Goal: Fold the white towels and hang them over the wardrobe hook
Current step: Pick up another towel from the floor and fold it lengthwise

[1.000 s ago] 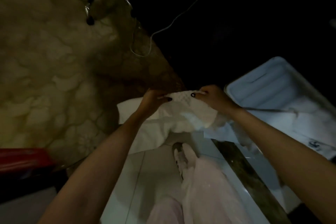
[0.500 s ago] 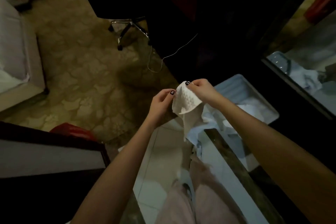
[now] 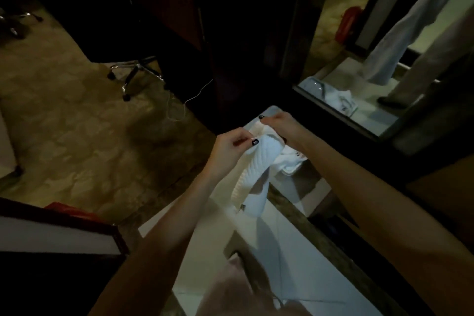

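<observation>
Carpet of dull gold pattern [image 3: 77, 136] fills the left of the view and meets a strip of pale glossy floor tile [image 3: 295, 251] under the person's feet. A tall dark-framed mirror panel [image 3: 359, 46] stands to the right. Below the hands lies a pale shallow plastic tray [image 3: 272, 110] holding a loose heap of white cloth [image 3: 289, 161]. Above it, clear of the tray, hangs the white waffle-textured towel [image 3: 252, 169]. It is doubled into a narrow band whose long axis drops from the grip down and towards the person, with its lower end free over the tile. The left hand [image 3: 228, 151] pinches the top edge between thumb and curled fingers. The right hand [image 3: 280, 126], touching distance away and a little farther from the body, grips the same edge. Both holds sit at the upper end, so all the slack lies beneath them. No wardrobe hook is in view, so I judge that lifting the towel onto one would start from this top edge, with either hand equally placed to lead.
</observation>
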### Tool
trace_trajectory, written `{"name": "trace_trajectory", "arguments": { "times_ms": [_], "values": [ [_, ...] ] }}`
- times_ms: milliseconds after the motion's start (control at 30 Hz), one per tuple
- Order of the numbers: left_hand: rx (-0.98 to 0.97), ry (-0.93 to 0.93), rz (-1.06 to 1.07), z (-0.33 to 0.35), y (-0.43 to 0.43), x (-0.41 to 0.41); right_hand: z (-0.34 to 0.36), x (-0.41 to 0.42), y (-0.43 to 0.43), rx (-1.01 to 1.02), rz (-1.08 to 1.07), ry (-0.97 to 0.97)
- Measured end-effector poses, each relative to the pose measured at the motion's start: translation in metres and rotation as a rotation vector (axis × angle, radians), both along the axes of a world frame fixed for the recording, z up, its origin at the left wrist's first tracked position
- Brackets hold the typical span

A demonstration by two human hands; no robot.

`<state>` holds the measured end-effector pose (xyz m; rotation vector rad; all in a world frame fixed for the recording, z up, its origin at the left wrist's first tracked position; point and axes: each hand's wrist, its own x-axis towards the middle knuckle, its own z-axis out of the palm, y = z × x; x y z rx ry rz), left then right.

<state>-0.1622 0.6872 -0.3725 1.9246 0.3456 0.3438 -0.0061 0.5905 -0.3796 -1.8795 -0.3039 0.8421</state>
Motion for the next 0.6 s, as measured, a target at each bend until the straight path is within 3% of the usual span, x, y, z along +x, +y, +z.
{"name": "trace_trajectory", "arguments": {
  "times_ms": [100,233,500,600],
  "values": [
    [-0.127,-0.017,-0.019,0.027,-0.044,0.000,0.007,-0.021,-0.068,0.096,-0.056,0.092],
    [-0.158,-0.052,-0.055,0.051,-0.102,0.008,0.018,-0.055,-0.163,0.229,-0.145,0.193],
    [-0.262,-0.097,-0.150,0.078,-0.247,0.019,0.040,-0.118,-0.320,0.065,0.014,-0.245],
    [-0.273,-0.104,-0.187,0.090,-0.299,0.018,0.039,-0.137,-0.359,0.015,-0.066,-0.376]
  ]
}}
